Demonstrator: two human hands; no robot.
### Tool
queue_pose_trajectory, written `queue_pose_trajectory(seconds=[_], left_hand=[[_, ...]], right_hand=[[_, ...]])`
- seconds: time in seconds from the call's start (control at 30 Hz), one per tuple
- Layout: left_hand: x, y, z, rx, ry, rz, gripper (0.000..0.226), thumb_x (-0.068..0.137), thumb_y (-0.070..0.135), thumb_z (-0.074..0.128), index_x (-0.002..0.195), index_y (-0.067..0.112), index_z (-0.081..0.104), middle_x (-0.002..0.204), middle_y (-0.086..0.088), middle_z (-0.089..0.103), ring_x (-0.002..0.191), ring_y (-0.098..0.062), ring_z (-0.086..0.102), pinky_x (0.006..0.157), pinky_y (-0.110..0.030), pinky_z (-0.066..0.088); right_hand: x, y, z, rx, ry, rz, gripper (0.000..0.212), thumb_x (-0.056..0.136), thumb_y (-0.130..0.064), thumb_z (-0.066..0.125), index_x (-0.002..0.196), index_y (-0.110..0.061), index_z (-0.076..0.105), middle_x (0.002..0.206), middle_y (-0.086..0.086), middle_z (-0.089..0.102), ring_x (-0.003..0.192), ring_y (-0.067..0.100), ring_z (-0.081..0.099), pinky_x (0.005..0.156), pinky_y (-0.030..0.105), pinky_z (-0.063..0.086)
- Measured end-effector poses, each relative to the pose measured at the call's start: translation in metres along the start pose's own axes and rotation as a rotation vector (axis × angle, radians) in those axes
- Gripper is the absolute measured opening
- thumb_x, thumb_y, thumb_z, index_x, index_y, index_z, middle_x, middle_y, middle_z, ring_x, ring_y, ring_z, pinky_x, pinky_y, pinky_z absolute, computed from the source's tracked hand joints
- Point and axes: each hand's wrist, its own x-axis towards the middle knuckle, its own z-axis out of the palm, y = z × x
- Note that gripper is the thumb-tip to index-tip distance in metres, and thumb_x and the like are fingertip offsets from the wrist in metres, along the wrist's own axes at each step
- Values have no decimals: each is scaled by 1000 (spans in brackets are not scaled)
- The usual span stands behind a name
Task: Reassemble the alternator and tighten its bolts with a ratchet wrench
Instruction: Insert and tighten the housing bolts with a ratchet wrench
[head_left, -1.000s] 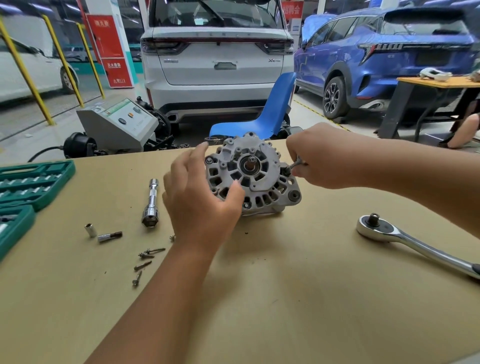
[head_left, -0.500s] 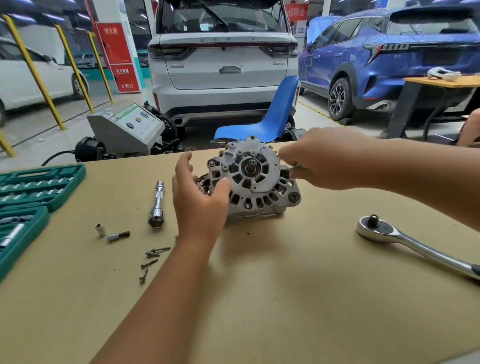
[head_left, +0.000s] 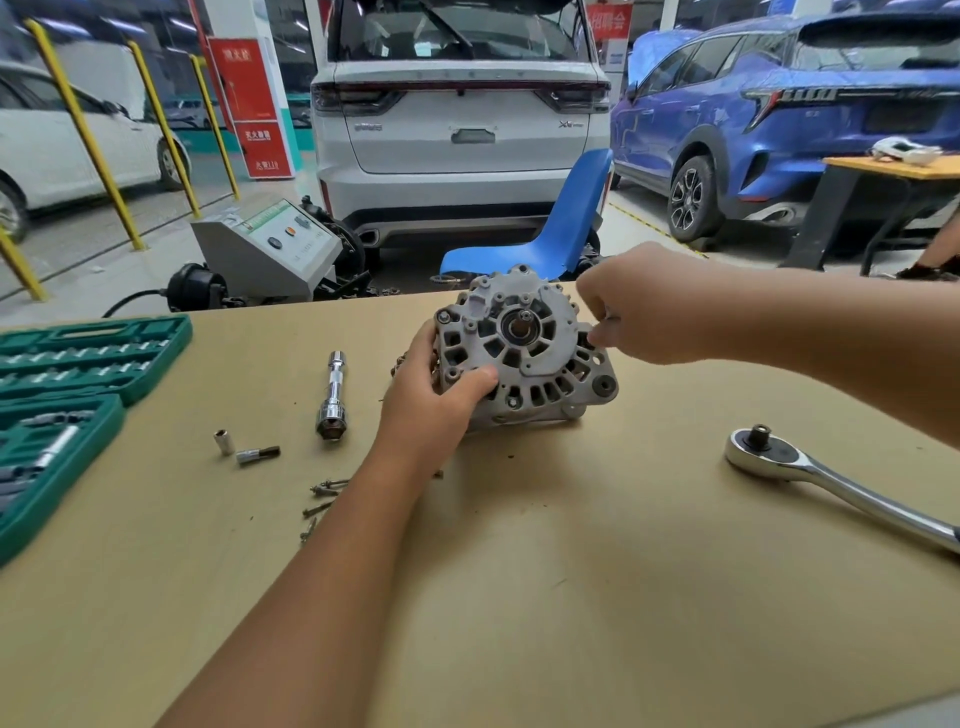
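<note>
Alternator (head_left: 524, 348) stands on edge at the far middle of the table (head_left: 571, 597), its finned end cover tipped back and facing the camera, so the shaft axis runs roughly from the viewer toward 12 o'clock, a little upward. Going left to right: an open green socket case (head_left: 78, 364) lies at the table's 9 o'clock edge; then two small sockets (head_left: 244, 449), a chrome extension bar (head_left: 332, 397) lying along the 12-to-6 line, and a scatter of loose bolts (head_left: 319, 501) at about 7 o'clock from the housing.

Next comes the left hand (head_left: 431, 402), which grips the housing at its 8 o'clock side, thumb curled over the front face and fingers wrapped behind the rim, steadying it. The right hand (head_left: 639, 312) is at the 3 o'clock rim, fingertips bunched together in a pinch right at the housing edge; whether a bolt sits between them cannot be told, as the fingers hide it.

Farthest right, the ratchet wrench (head_left: 810, 473) lies untouched, head at 4 o'clock from the alternator, handle trailing away toward 4 o'clock off the frame. It is well apart from the housing but nearer the right hand, so that hand looks the natural one to fetch it once the bolts are started by finger; most bolts still lie loose, so the job seems early.
</note>
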Motion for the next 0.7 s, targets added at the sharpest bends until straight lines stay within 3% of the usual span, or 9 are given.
queue_pose_trajectory(seconds=[0.13,0.27,0.37,0.47,0.53,0.6,0.7], left_hand=[[3,-3,-11,75,-99,-55,86,67,56,85,140,63,40,127,22,68,117,-9,67,105,-46,53],[10,-4,-18,21,-179,-70,85,70,47,90,139,60,43,125,18,71,115,-13,70,104,-46,53],[14,-6,-16,-56,-205,-54,76,75,34,89,138,52,51,125,11,73,113,-18,72,103,-46,54],[17,-7,-17,-100,-236,-53,68,78,26,87,134,50,57,124,5,75,111,-22,74,103,-46,54],[18,-4,-21,-110,-268,-54,64,79,22,86,129,52,59,123,5,75,111,-22,74,101,-43,54],[20,-1,-24,-96,-291,-54,63,79,21,84,126,55,60,123,7,75,110,-20,74,99,-41,55],[21,4,-29,-69,-330,-66,64,78,23,84,130,51,60,122,4,76,108,-23,75,94,-43,60]], right_hand=[[5,-2,3,124,-63,113,30,94,-41,66,95,-10,66,96,11,66,89,34,64,73,38,56],[6,2,-17,194,-98,93,27,83,-41,79,84,-16,68,86,7,66,81,30,64,72,41,59],[2,2,-35,227,148,-27,29,80,-48,78,72,-25,62,76,-1,61,69,18,59,59,30,48],[5,8,-54,462,551,-121,37,81,-51,75,68,-22,57,62,-7,52,50,-1,51,42,18,38],[16,14,-43,704,689,-73,34,84,-45,76,72,-17,61,58,-8,48,43,-3,48,39,12,35],[25,17,-15,987,739,74,33,83,-41,77,73,-13,64,60,-2,50,46,3,45,49,24,43],[26,24,38,1315,834,298,34,81,-39,76,65,-14,59,60,12,46,56,27,43,58,41,39]])
